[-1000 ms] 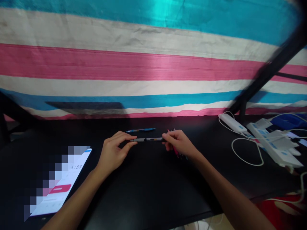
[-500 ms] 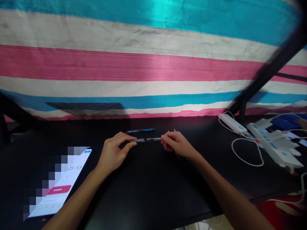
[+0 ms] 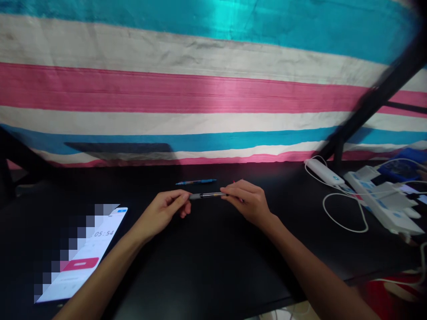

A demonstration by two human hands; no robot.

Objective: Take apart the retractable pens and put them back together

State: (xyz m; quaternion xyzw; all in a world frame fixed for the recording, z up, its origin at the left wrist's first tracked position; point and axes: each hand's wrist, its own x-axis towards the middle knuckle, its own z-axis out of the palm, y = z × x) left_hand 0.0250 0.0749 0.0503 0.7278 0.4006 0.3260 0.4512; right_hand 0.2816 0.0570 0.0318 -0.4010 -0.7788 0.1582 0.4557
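A pen (image 3: 207,195) with a grey grip and a clear barrel is held level between my two hands, above the black table. My left hand (image 3: 168,208) pinches its grey end between thumb and forefinger, the other fingers curled under. At the opposite end, the fingertips of my right hand (image 3: 247,200) are closed on the barrel. Just beyond the held pen lies a blue pen (image 3: 196,182) on the table. Something pink or red shows behind my right hand, mostly hidden by it.
A lit tablet or phone (image 3: 87,262) showing a timer lies left of my left forearm, partly pixelated. On the right are a white power strip (image 3: 383,202), a white plug-in device (image 3: 324,172) and looping cables. A striped sheet (image 3: 213,95) hangs behind the black table (image 3: 200,266).
My left hand has shifted its grip, its lower fingers now curling beneath the pen. My right hand has turned, its back now more upward, and covers more of the pink things behind it.
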